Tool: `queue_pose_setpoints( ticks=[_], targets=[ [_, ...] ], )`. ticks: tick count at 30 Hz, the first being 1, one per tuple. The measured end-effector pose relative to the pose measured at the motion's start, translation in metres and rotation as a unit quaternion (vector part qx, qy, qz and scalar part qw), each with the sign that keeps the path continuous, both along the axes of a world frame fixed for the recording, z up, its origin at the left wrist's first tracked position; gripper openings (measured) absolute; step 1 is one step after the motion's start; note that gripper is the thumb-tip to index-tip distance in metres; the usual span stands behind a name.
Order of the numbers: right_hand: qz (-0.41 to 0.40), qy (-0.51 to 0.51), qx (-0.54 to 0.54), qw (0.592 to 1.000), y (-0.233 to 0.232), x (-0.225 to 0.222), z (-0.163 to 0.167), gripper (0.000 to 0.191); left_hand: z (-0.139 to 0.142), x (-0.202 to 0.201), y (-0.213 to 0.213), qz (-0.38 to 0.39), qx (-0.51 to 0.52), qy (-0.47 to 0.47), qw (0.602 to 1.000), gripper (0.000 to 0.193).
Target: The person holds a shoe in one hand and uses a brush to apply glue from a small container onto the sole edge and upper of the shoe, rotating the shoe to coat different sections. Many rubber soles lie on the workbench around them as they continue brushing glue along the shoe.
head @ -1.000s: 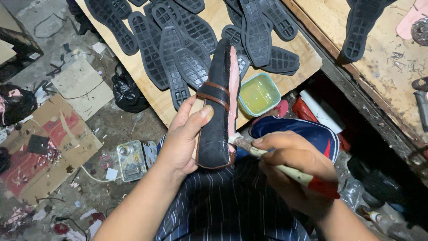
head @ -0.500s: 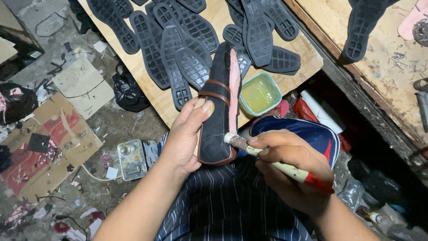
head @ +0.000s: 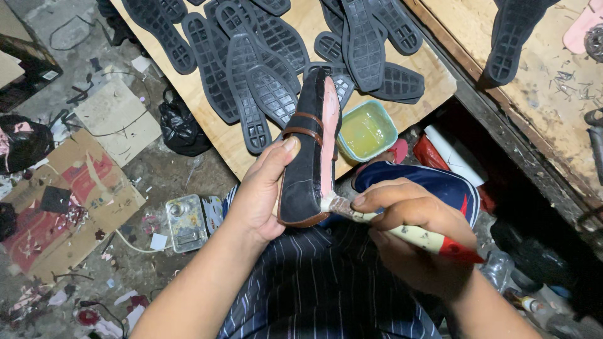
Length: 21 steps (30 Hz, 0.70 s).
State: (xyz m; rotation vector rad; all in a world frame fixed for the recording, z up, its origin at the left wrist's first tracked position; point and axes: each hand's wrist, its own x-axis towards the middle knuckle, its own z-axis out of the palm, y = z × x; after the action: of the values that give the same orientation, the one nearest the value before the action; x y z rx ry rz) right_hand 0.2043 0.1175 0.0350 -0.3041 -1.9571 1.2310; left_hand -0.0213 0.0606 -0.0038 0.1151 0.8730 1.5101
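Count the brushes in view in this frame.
1. The brush is in the right hand, its bristle end touching the heel end of the dark shoe held by the left hand. Others may lie hidden among the clutter.

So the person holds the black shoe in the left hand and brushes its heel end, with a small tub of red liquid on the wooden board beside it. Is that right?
Not quite: the head view shows the small pale-green tub holding yellowish liquid, not red. The rest stands: the left hand holds the black shoe with brown straps, the right hand works a cream-and-red-handled brush at its heel end, and the tub sits on the wooden board.
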Motion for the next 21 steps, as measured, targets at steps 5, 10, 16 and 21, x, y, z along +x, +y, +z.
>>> queue_pose_setpoints(
  ticks=[5, 10, 16, 21],
  targets=[
    [-0.06, -0.008, 0.016, 0.998, -0.002, 0.0, -0.006, 0.026, -0.002, 0.003, -0.002, -0.013, 0.008, 0.015, 1.0, 0.034],
    [-0.097, -0.027, 0.008, 0.995, -0.001, -0.004, -0.012, 0.028, -0.003, 0.004, -0.002, -0.016, 0.023, 0.011, 1.0, 0.037],
    [-0.084, -0.023, -0.019, 0.996, -0.006, -0.008, -0.012, 0.027, -0.006, 0.005, -0.002, -0.009, 0.02, 0.009, 1.0, 0.034],
    [-0.054, -0.026, -0.015, 0.998, -0.005, -0.006, -0.006, 0.027, -0.008, 0.003, 0.0, 0.003, -0.003, 0.003, 1.0, 0.032]
  ],
)
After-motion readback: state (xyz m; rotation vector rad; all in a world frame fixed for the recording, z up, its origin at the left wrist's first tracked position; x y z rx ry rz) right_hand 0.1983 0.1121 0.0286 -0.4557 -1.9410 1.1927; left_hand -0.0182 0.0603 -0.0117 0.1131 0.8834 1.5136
